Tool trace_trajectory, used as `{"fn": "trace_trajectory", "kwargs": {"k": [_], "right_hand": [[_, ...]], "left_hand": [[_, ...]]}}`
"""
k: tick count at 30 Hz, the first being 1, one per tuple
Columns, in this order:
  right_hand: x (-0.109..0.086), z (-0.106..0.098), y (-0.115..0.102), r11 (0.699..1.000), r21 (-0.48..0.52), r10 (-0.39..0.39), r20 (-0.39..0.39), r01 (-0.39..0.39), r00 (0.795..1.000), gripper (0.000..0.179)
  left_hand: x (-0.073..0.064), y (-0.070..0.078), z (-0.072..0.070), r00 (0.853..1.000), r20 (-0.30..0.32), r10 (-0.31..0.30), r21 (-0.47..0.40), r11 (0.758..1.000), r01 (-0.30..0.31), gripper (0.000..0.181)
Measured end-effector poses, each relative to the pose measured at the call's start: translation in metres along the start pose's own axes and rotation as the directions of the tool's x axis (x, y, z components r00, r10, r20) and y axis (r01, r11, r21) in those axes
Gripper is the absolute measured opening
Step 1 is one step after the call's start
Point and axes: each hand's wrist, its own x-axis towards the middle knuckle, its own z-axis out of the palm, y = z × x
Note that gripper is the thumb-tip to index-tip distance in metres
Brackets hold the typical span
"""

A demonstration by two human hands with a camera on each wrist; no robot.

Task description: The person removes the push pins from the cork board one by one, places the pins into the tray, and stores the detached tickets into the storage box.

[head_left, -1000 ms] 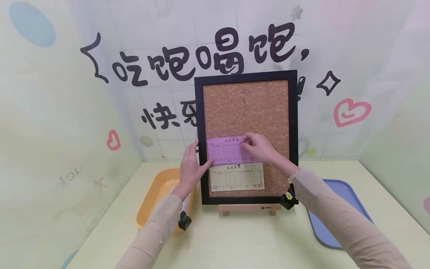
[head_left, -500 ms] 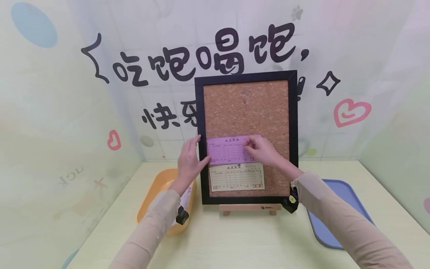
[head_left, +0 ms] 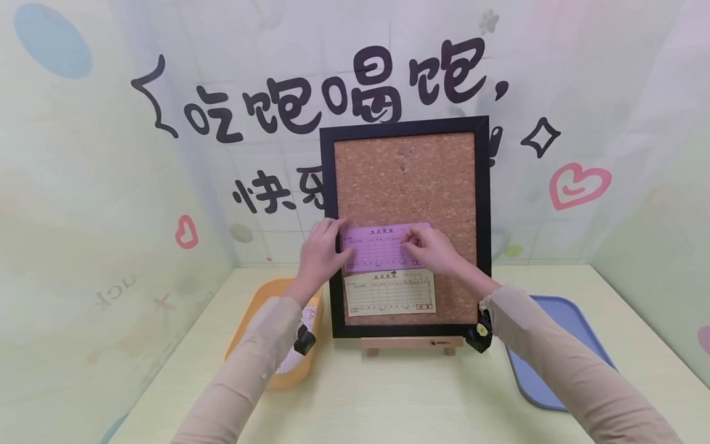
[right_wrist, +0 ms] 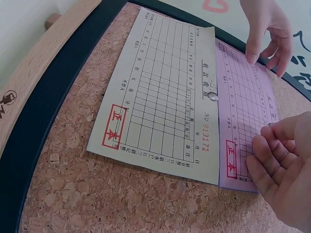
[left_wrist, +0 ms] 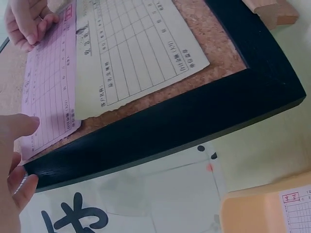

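A pink receipt slip [head_left: 377, 250] lies flat on the framed cork board [head_left: 405, 179], just above a pale yellow receipt slip [head_left: 391, 294]. A small shiny pushpin [right_wrist: 212, 96] sits at the yellow slip's top edge. My left hand [head_left: 322, 251] is at the frame's left side, its thumb over the pink slip's left edge and its fingers by the frame. My right hand [head_left: 434, 250] rests over the pink slip's right part, thumb and index finger pinched together. Between those fingertips is a tiny pushpin, mostly hidden.
The board leans on a small wooden easel [head_left: 412, 343]. An orange tray [head_left: 261, 296] with printed slips [head_left: 299, 345] stands left, partly behind my left arm. A blue tray [head_left: 532, 370] lies at right under my right forearm. A printed wall [head_left: 266, 49] stands behind.
My left hand has shifted slightly up and right along the frame, its fingers now nearer the pink slip's upper left corner. My right hand has lowered slightly on the slip.
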Motion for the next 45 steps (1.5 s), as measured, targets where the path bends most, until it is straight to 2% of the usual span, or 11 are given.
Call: {"fn": "trace_trajectory", "kwargs": {"k": [12,27,36,40,45], "right_hand": [[0.0017,0.0018,-0.0026,1.000,-0.018,0.007,0.003,-0.007,1.000,0.008],[0.0017,0.0041,0.0010,0.999,-0.033,-0.003,-0.006,0.003,1.000,0.007],[0.0017,0.0029,-0.0002,0.999,-0.051,-0.011,-0.012,0.011,1.000,0.008],[0.0012,0.0020,-0.0010,0.998,-0.062,0.000,-0.013,-0.001,1.000,0.007],[0.0005,0.0018,-0.0011,0.998,-0.061,0.015,-0.004,-0.015,1.000,0.007]], "left_hand": [[0.0051,-0.0025,-0.0026,1.000,0.015,-0.018,0.012,1.000,0.018,0.038],[0.0047,-0.0011,-0.0027,0.999,0.029,-0.037,0.025,0.999,0.036,0.026],[0.0062,-0.0016,-0.0011,0.999,-0.036,0.009,-0.003,1.000,-0.009,0.011],[0.0075,-0.0010,-0.0014,0.999,-0.039,0.025,-0.027,0.999,-0.026,0.010],[0.0088,-0.0001,-0.0030,1.000,-0.020,0.020,-0.059,0.998,-0.021,0.009]]}}
